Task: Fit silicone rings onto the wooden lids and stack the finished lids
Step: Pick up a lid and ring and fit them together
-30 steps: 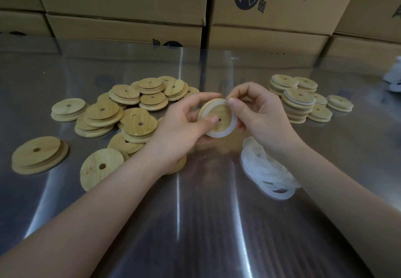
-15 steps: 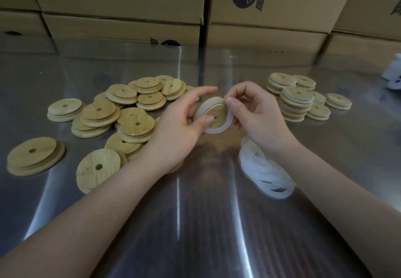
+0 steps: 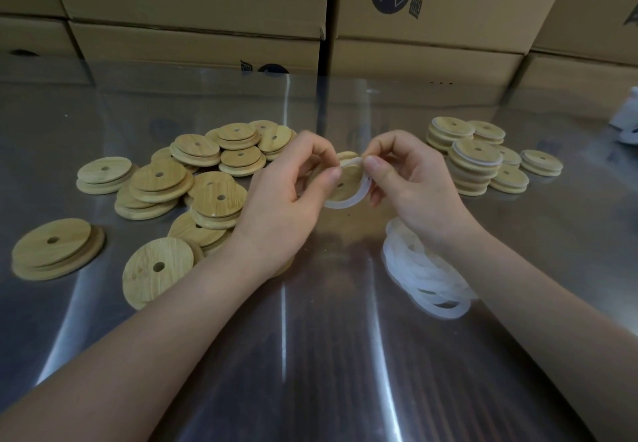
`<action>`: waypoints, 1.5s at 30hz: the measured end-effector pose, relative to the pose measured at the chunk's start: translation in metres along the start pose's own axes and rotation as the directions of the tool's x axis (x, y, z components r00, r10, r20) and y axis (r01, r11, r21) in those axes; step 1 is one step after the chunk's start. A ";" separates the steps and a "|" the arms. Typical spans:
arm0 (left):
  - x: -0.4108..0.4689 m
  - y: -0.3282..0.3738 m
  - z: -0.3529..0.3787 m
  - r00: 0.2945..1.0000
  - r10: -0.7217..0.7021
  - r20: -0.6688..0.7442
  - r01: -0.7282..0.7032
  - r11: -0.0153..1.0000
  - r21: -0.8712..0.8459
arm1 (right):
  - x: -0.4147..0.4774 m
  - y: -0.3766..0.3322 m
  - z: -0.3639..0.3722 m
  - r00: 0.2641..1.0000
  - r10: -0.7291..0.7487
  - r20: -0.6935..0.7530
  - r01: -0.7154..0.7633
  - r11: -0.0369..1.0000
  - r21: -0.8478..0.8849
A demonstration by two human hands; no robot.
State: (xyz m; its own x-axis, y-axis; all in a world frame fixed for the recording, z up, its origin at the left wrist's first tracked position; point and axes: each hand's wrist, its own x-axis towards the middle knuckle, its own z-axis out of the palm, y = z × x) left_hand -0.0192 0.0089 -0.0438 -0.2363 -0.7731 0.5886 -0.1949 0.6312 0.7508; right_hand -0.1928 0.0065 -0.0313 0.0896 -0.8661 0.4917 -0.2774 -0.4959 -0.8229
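Between both hands I hold a round wooden lid [image 3: 348, 184] with a small centre hole, above the table's middle. A white silicone ring [image 3: 348, 202] sits round its lower edge. My left hand [image 3: 286, 193] grips the lid from the left, thumb on its face. My right hand [image 3: 411, 179] pinches the ring at the lid's top right edge. A loose heap of bare wooden lids [image 3: 207, 179] lies to the left. A pile of white silicone rings [image 3: 428, 279] lies under my right wrist. Stacks of ringed lids [image 3: 476, 162] stand at the right.
The work surface is a shiny steel table [image 3: 310, 355]. Cardboard boxes [image 3: 193, 3] form a wall along its far edge. A single lid pair [image 3: 55, 248] lies far left. Something white [image 3: 626, 120] shows at the right edge.
My left fingers have curled in over the lid's top. My right thumb and finger have moved up to the ring at the lid's top edge. The lid has tilted slightly.
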 end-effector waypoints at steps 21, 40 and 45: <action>-0.001 0.004 0.000 0.989 -0.136 -0.058 0.123 0.973 -0.194 | 0.000 0.002 0.000 0.999 -0.042 -0.005 0.041 0.999 -0.017; 0.003 0.002 -0.001 0.960 -0.248 -0.127 0.200 0.931 -0.305 | -0.001 0.001 0.002 0.981 0.196 0.014 -0.195 0.964 0.181; 0.005 0.004 -0.001 0.945 -0.302 -0.122 0.240 0.898 -0.369 | 0.001 -0.003 0.000 0.972 0.233 -0.013 -0.225 0.954 0.198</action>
State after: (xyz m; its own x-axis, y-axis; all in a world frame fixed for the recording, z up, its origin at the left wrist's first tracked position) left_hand -0.0199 0.0071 -0.0375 -0.0485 -0.9294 0.3658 0.1195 0.3582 0.9260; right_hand -0.1918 0.0071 -0.0284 0.0102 -0.9568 0.2905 -0.0958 -0.2902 -0.9522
